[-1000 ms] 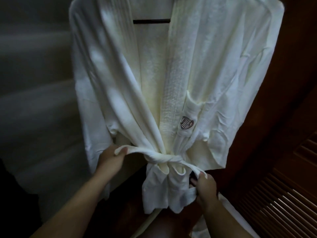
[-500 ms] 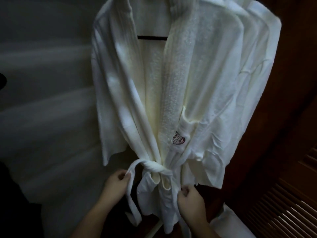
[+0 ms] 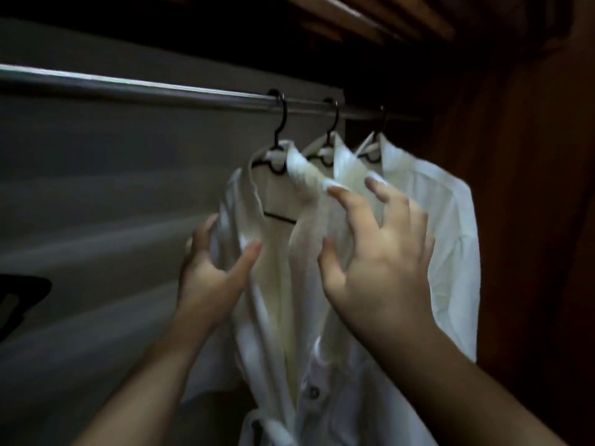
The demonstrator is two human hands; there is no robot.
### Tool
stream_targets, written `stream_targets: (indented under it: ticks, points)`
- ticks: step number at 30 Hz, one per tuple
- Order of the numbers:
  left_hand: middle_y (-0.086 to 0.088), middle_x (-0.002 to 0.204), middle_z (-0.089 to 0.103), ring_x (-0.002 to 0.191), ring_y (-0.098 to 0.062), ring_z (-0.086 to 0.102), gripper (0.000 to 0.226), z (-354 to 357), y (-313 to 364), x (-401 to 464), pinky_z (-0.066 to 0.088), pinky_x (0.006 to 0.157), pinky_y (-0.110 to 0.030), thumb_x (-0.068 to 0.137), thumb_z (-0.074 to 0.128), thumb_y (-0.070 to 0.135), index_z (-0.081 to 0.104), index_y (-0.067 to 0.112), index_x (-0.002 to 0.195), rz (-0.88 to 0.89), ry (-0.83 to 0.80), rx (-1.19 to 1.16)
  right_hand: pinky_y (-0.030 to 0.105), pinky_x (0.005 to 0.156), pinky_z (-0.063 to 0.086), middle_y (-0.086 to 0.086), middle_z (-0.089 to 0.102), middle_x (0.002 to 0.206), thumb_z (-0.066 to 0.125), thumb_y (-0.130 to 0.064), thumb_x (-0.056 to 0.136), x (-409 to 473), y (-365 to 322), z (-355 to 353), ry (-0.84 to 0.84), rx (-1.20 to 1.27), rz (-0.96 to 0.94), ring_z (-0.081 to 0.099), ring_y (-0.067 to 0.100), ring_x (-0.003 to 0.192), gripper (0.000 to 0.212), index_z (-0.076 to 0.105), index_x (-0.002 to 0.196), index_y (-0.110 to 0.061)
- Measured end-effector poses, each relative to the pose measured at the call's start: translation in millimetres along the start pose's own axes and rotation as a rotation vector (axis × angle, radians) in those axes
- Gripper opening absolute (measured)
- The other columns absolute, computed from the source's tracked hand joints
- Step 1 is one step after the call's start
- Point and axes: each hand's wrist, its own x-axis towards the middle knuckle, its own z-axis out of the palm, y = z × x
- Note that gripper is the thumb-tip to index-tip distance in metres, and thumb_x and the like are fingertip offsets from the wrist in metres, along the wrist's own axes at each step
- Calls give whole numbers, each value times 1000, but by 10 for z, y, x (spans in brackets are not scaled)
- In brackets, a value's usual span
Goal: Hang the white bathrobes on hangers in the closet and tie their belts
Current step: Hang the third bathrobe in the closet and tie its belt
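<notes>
Three white bathrobes hang side by side on black hangers from a metal closet rail [image 3: 161,88]. The nearest bathrobe [image 3: 283,317] hangs on the left hanger [image 3: 278,136], and its tied belt [image 3: 273,426] shows at the bottom edge. My left hand [image 3: 209,275] is at the robe's left lapel, thumb on the front, fingers behind the cloth. My right hand [image 3: 376,252] is spread open against the right lapel and collar, fingers apart. Two more robes [image 3: 450,252] hang behind on the right.
A dark wooden closet wall [image 3: 531,220] stands close on the right, with wooden slats [image 3: 370,17] overhead. The pale back wall [image 3: 96,204] fills the left. A dark object [image 3: 19,294] pokes in at the left edge.
Both hands have let go of the belt at the waist and risen to the robe's lapels. My view has tilted up, so the rail and hanger hooks now show.
</notes>
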Motion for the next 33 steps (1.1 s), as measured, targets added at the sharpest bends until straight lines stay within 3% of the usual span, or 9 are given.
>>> stream_targets:
  ticks: [4,11,13,16,19,21,26,30,33]
  points:
    - [5,160,41,145,-18,44,118,71,529,648,37,120,-35,57,59,95,27,43,157,44,-70,147,49,109,37,0,48,144,53,-44,98,523,115,-30,-210,-69,52,46,23,132,58,32,151,-46]
    - [13,134,62,122,-10,61,70,355,839,949,46,100,-27,77,63,84,46,49,135,125,-263,77,55,118,18,-11,60,131,30,-60,101,645,276,21,-418,-55,44,50,15,132,48,31,147,-48]
    - [13,128,65,117,-12,64,70,393,887,946,50,98,-30,72,61,90,48,53,129,93,-252,21,53,117,25,-15,61,130,23,-70,97,703,331,-28,-430,26,54,50,11,130,52,42,141,-49]
    - [10,137,61,125,-16,61,104,424,950,945,49,108,-38,52,47,107,46,49,139,71,-219,-6,43,98,47,-14,64,113,30,-72,94,881,449,-85,-311,258,179,59,11,110,47,62,113,-44]
    - [12,139,59,124,-17,59,120,449,1076,913,49,107,-41,40,46,111,47,47,142,11,-224,31,24,80,48,-4,57,125,55,-49,96,1123,626,-40,-271,191,203,58,13,107,37,59,131,-39]
    - [12,132,60,118,-17,61,116,496,1156,901,51,103,-39,41,48,110,53,41,134,-26,-242,52,24,73,51,1,59,126,56,-43,97,1240,695,44,-353,98,183,65,14,96,47,50,143,-36]
    - [14,115,62,106,-14,62,93,644,1250,918,52,94,-35,45,53,104,57,40,113,-52,-240,65,19,44,30,-5,56,69,47,-27,105,1427,826,328,-539,-119,122,50,6,51,32,52,137,-26]
    - [21,110,57,108,-12,59,92,791,1331,968,51,96,-36,50,55,104,56,43,119,-54,-266,95,31,67,54,5,68,95,44,-25,103,1488,987,288,-498,-207,85,67,25,80,35,53,137,-25]
    - [17,122,58,115,-13,58,91,897,1389,985,50,99,-37,54,58,101,54,43,124,-75,-287,92,33,73,53,6,69,99,44,-24,102,1510,1072,320,-450,-182,43,68,29,87,35,56,134,-25]
